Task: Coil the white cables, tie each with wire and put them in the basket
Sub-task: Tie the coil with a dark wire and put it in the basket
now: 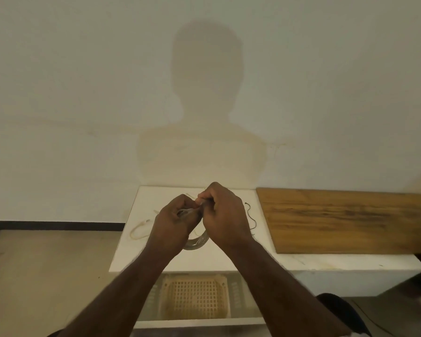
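My left hand [174, 220] and my right hand [225, 212] meet above the white table [204, 260]. Both grip the top of a coiled white cable [197, 243], whose lower loop hangs below my palms. My right fingers pinch at the coil's top; whether a tie wire is between them is hidden. Another white cable [139, 231] lies loose on the table to the left. A dark wire [250, 218] lies on the table to the right. The basket [196, 297], a pale plastic grid, stands below the table's front edge between my forearms.
A wooden board [345, 220] lies on the bench to the right. The wall rises right behind the table. Bare floor [46, 276] spreads on the left. A dark object [343, 310] sits at the lower right.
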